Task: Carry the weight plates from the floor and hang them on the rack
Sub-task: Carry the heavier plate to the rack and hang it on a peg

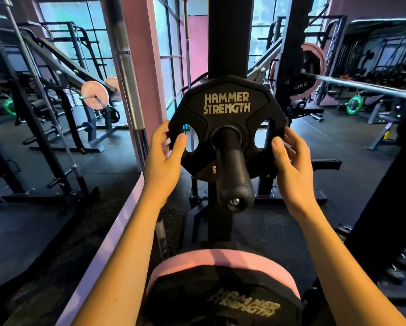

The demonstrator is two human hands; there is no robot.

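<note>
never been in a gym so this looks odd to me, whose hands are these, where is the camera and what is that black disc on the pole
The camera sits on a person's head, looking forward and down, so the two bare arms are theirs. The black disc is a weight plate marked Hammer Strength. Its centre hole is already threaded on the storage peg sticking out of the rack's black upright. The left hand and right hand sit at the plate's two edges with loosely curled fingers; whether they grip it or have just let go is unclear. Lower down hang a pink plate and another black one.
</note>
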